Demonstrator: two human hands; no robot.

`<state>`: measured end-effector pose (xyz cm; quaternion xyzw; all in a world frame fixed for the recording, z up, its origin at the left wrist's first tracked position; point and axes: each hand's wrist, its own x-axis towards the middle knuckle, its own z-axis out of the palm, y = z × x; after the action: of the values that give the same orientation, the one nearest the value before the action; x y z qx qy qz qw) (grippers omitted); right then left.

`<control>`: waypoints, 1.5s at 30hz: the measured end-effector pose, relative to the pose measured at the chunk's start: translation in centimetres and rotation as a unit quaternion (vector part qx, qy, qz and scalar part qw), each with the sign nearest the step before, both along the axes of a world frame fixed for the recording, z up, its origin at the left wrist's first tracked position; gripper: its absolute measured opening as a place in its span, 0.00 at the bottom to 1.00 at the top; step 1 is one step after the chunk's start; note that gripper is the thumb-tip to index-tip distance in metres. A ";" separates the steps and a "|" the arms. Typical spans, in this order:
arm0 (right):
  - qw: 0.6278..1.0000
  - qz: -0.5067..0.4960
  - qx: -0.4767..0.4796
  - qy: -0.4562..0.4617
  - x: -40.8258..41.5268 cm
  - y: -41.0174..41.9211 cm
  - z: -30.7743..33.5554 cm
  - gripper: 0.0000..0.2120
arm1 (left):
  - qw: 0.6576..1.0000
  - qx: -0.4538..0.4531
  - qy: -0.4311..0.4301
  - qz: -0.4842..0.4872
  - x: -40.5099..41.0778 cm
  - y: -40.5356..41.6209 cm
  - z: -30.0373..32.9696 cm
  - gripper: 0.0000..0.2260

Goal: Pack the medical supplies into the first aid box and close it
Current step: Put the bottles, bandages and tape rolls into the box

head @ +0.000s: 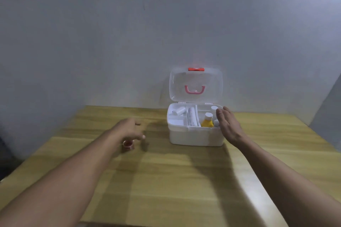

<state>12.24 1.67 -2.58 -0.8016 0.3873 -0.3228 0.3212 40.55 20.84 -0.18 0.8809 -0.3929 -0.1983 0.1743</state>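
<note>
My left hand (129, 131) hovers loosely curled over the last small reddish tape roll (128, 145), left of the open first aid box (195, 134), while my spread right hand (227, 125) steadies its right rim.

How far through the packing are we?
Mostly packed: the yellow bottle and white items sit in the first aid box tray. The left hand reaches over a small reddish roll on the table. Then the lid, now upright, needs closing.
</note>
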 end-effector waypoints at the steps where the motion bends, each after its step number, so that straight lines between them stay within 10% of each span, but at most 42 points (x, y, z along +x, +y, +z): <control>1: 1.000 -0.003 0.001 0.002 0.0 0.0 0.0 0.28 | 0.999 0.011 0.038 -0.002 0.1 0.5 -0.4 0.36; 9: 1.000 -0.006 -0.007 0.005 0.0 0.1 0.2 0.28 | 0.993 -0.005 -0.114 -0.015 -0.4 1.7 -2.7 0.26; 22: 1.000 -0.011 -0.012 0.019 -0.1 -0.4 -0.1 0.31 | 0.963 -0.203 -0.089 -0.156 -5.3 -4.3 5.0 0.07; 37: 0.999 -0.003 -0.028 0.033 0.0 -1.1 -0.8 0.38 | 0.918 -0.088 -0.245 -0.300 -8.4 -7.9 4.4 0.21; 45: 0.999 -0.007 -0.033 0.029 0.1 -1.3 -1.1 0.37 | 0.943 -0.114 -0.145 -0.278 -8.1 -8.1 3.7 0.14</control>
<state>12.32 0.37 -3.70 -0.8184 0.3908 -0.3143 0.2807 32.47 12.73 3.52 0.7305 -0.6628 -0.0626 0.1524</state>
